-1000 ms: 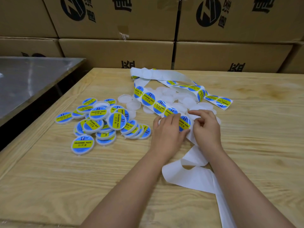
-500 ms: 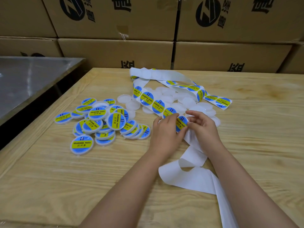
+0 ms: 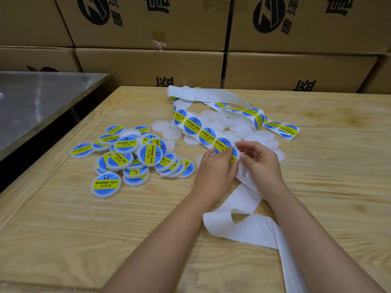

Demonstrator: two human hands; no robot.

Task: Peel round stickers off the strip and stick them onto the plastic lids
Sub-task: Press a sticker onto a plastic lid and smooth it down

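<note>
Sticker strip (image 3: 191, 126): mid-table, lying across blank lids (image 3: 243, 130). Left hand (image 3: 215, 167) grips it; right hand (image 3: 261, 162) pinches a sticker (image 3: 232, 155) by its edge. Labelled lids (image 3: 127, 154): heaped left, near the table's left edge. Wooden tabletop (image 3: 328, 187): plain boards right of the hands.

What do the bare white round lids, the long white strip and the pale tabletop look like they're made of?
The bare white round lids: probably plastic, milky and slightly see-through, with moulded rims.
The long white strip: seemingly glossy coated release paper; it curls in soft loops and shines.
The pale tabletop: wood, matt, with plain grain lines.
</note>
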